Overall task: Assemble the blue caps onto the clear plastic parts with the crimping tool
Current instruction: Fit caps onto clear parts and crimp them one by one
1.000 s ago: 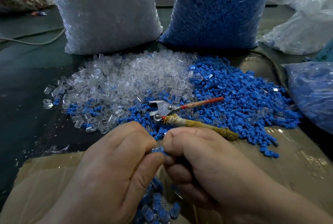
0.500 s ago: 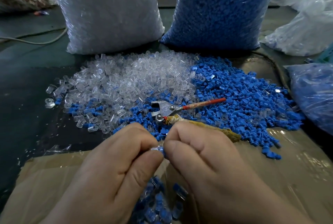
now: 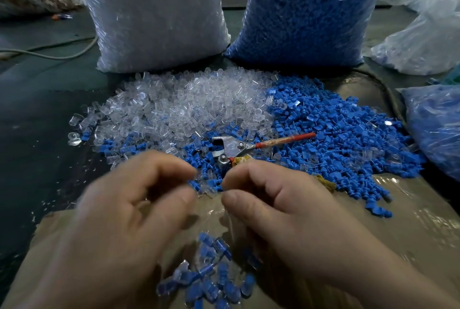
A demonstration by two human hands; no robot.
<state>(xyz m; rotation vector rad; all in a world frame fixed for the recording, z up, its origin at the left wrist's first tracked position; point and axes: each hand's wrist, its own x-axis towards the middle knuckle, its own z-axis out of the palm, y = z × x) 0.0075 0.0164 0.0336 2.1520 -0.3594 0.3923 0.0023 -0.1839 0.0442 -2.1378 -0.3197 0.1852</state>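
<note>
It was a piecework assembly workshop. Around the crimping tool (image 3: 236, 145) loose heaps of clear plastic parts (image 3: 189, 107) and blue caps (image 3: 336, 134) covered the dark worktop (image 3: 37, 122). Behind the tool stood a bulging sack of clear parts (image 3: 154, 15) and a sack of blue caps (image 3: 306, 10), and more filled bags (image 3: 423, 42) lay to its right.

— Looking dim overall, glowing brighter only beyond the hands?
— Glinting off the shiny film (image 3: 410, 221) just right of the right hand (image 3: 286, 211), sparkling on the white bag (image 3: 154, 15) and blue bag (image 3: 303, 10) farther out.
— Smearing anywhere?
— Blurring heavily across the left hand (image 3: 129, 209); showing crisper on the right.
— Warping toward the edges?
— Bowing both bags outward, sinking into shadow left of the left hand.
</note>
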